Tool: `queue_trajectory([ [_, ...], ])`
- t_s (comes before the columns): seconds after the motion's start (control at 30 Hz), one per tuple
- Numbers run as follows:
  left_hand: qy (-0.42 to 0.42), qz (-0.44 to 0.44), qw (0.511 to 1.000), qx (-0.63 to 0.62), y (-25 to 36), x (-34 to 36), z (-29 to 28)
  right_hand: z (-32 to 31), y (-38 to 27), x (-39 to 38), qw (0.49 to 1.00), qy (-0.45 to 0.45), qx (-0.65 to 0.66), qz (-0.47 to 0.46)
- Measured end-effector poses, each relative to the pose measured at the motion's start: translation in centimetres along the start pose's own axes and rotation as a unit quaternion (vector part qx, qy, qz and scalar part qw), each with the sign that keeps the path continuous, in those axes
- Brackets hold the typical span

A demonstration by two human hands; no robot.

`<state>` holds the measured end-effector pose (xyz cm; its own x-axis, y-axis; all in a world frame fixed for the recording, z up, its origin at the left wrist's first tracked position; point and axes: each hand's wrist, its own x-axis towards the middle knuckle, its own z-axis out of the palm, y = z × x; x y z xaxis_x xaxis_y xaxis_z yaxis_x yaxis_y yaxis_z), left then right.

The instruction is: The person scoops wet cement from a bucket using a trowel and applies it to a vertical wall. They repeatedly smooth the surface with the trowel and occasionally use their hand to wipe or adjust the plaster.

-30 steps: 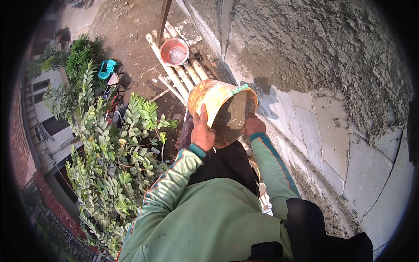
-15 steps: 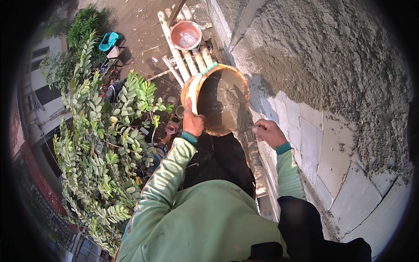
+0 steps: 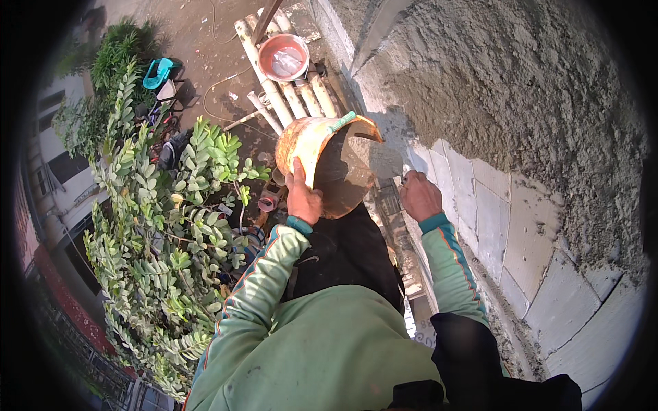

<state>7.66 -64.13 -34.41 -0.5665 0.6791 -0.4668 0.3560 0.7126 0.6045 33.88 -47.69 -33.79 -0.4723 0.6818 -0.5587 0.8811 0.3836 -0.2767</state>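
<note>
My left hand (image 3: 303, 196) grips the near left rim of a worn orange-yellow bucket (image 3: 293, 145), tipped so its mouth opens to the right. Grey mortar and a brownish inner wall show inside. My right hand (image 3: 420, 196) is closed, to the right of the bucket and close to the wall. It holds what looks like a trowel, its flat part loaded with grey mortar (image 3: 381, 156) and covering part of the bucket's right rim. The handle is mostly hidden by my fingers.
Rough wet mortar (image 3: 521, 82) covers the upper wall on the right, above bare pale blocks (image 3: 528, 240). Ahead, a red bucket (image 3: 283, 57) stands on bamboo poles (image 3: 277, 103). A leafy shrub (image 3: 164, 253) fills the left. Far left lies a turquoise plastic object (image 3: 159, 72).
The trowel has come up out of the bucket with mortar on it, as my right hand rose slightly. The bucket has shifted a little to the left and turned, still in my left hand.
</note>
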Motion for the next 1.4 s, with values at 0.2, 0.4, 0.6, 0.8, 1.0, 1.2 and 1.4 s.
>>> queue_trajectory([
  [0.2, -0.092, 0.067, 0.993, 0.038, 3.0, -0.6, -0.5, 11.2, -1.9, 6.1, 0.99, -0.107, 0.035, 0.089],
  [0.4, -0.11, 0.106, 0.987, -0.046, -1.7, 4.9, -0.1, 12.7, -0.2, 2.9, 0.982, 0.02, 0.162, 0.09],
  [0.6, -0.171, -0.026, 0.936, -0.307, -7.8, 10.4, 3.1, 17.1, -1.6, 3.7, 0.968, 0.055, 0.233, 0.074],
  [0.8, -0.051, -0.086, 0.969, -0.225, -12.9, 14.0, 6.6, 28.0, 5.6, 2.0, 0.841, -0.194, 0.492, 0.114],
  [1.0, 0.046, -0.149, 0.968, -0.194, -18.8, 14.9, 12.4, 38.3, 23.5, 13.9, 0.728, -0.244, 0.539, 0.345],
  [1.2, 0.03, -0.096, 0.976, -0.192, -19.4, 15.0, 18.5, 28.3, 28.7, 6.3, 0.867, -0.003, 0.398, 0.301],
  [1.4, -0.039, -0.064, 0.983, -0.167, -18.5, 13.8, 26.0, 30.7, 18.0, 9.2, 0.997, 0.047, 0.059, 0.026],
])
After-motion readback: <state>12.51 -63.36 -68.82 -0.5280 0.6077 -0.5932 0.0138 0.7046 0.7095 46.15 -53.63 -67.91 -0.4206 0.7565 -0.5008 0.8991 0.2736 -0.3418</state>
